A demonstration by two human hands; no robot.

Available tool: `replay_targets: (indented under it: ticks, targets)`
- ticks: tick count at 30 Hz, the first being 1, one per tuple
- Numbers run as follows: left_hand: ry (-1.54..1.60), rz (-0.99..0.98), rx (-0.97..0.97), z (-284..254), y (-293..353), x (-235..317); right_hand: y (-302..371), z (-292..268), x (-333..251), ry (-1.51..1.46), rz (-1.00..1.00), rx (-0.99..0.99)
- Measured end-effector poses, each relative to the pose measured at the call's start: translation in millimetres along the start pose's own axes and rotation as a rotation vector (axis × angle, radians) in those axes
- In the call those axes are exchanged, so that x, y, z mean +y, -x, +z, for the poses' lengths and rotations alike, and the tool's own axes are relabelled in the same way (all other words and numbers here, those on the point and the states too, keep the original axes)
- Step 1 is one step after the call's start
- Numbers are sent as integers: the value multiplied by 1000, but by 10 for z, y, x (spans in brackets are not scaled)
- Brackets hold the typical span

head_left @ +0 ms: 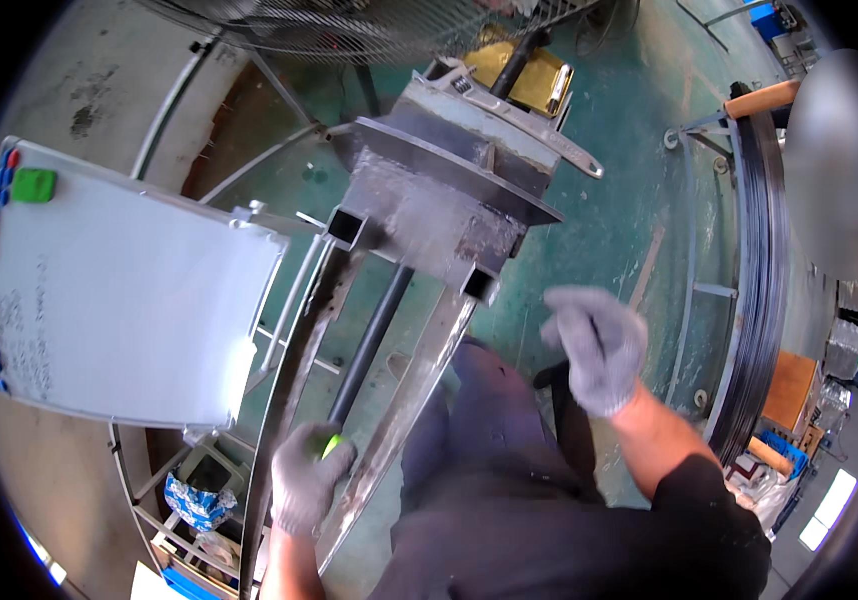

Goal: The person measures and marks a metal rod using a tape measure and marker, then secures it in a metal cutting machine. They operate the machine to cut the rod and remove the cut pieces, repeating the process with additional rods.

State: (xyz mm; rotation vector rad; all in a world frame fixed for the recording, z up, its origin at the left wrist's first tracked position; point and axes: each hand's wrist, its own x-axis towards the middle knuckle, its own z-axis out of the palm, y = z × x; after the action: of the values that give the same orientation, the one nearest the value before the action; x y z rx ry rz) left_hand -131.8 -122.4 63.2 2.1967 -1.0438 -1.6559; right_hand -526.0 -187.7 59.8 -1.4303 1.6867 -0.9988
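Note:
My left hand (309,478), in a grey knit glove, is closed around a small bright green thing (333,445), mostly hidden by the fingers. It is over the long steel rails (404,395) of a metal frame, close to the lower end of a black bar (374,340). To the right of the frame, my gloved right hand (599,350) hangs in the air, fingers loosely bent and thumb apart, with nothing visible in it. Ahead of both hands is a steel block with a flanged plate (429,205). An adjustable wrench (539,125) lies across its far end.
A whiteboard (139,290) with coloured magnets stands at the left. At the far side are a large fan (379,30) and a yellow tray (514,70). A rack of long dark strips (761,270) runs along the right. Shelving (164,500) holds a blue patterned bag (197,500).

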Motion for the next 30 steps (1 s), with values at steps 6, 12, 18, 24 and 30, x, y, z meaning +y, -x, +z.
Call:
replay_targets:
  ticks: [6,12,18,24,30]
  targets:
    - [-21,-37,156,257,-152,90,328,392,728,44,-5,-232]
    - [103,-81,266,479,25,104,412,641,409,-209,-92,-458]
    - [74,111,370,486,385,159,772,1376,-143,-437,-257,-913]
    - [25,110,597,242,1238,249,1031,1685,-727,-403,-383,-874]
    - [-50,189,724,274,1755,-207,1338,1931,-867,-514,-538,-938]
